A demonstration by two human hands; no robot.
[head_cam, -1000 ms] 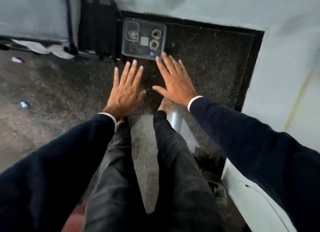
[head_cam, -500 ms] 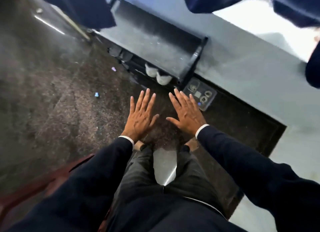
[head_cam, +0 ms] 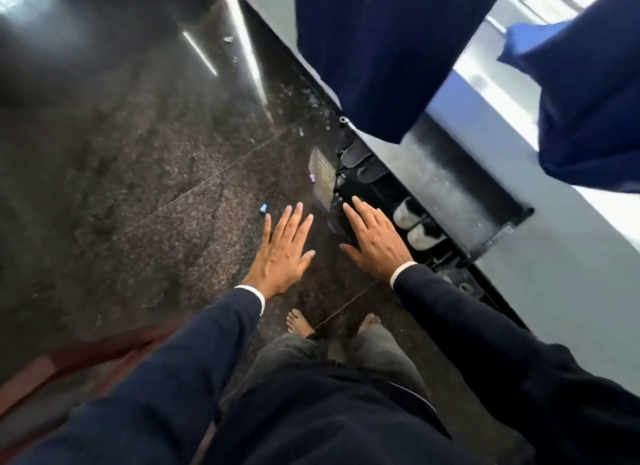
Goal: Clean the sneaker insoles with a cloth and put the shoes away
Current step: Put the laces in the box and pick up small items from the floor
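No writing or brand can be read anywhere, not even on the pale sheet (head_cam: 322, 168) lying on the dark floor (head_cam: 138, 173) by the rack (head_cam: 450, 187). Two hands reach out, palms down and holding nothing: the left hand (head_cam: 282, 253) with fingers straight and slightly spread, the right hand (head_cam: 375, 242) the same. Two white sneakers (head_cam: 415, 227) sit side by side in the low rack against the right wall, just right of the right hand; two bare feet (head_cam: 301, 322) stand near, and two blue cloths (head_cam: 381, 48) hang at the far right.
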